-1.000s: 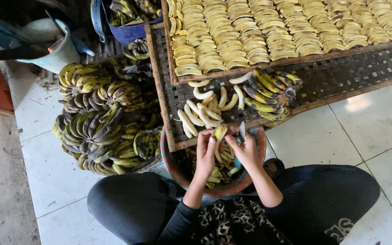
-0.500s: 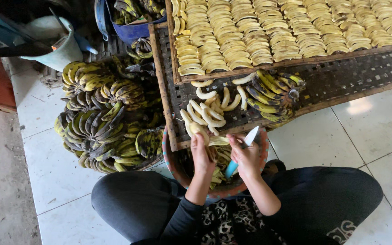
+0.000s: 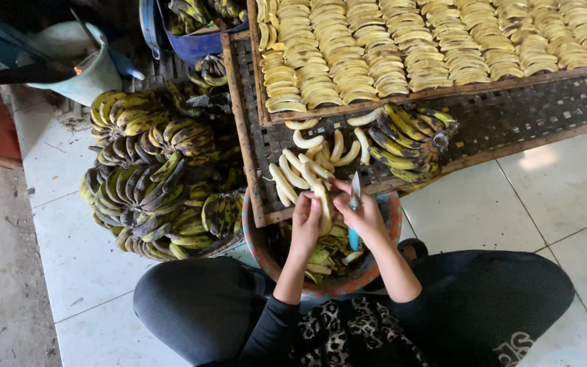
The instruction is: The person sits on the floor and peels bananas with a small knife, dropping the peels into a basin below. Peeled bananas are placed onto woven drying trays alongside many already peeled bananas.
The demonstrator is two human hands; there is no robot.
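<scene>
My left hand point(image 3: 306, 219) grips a peeled pale banana point(image 3: 323, 202) and holds it upright over a round basin point(image 3: 259, 246) full of peels. My right hand point(image 3: 361, 216) holds a small knife with a blue handle point(image 3: 354, 238), its blade pointing up beside the banana's tip. Just beyond my hands, several peeled bananas point(image 3: 307, 160) lie on a dark woven tray point(image 3: 511, 115), next to an unpeeled bunch point(image 3: 405, 141).
A large heap of unpeeled banana bunches point(image 3: 154, 183) lies on the white tiled floor to my left. A wooden tray point(image 3: 443, 92) carries rows of sliced banana point(image 3: 429, 47). A pale bucket point(image 3: 79, 68) and a blue tub point(image 3: 198, 44) stand at the back.
The camera has tilted a little. My left hand has raised the peeled banana upright, and my right hand has turned the knife so its blade points up.
</scene>
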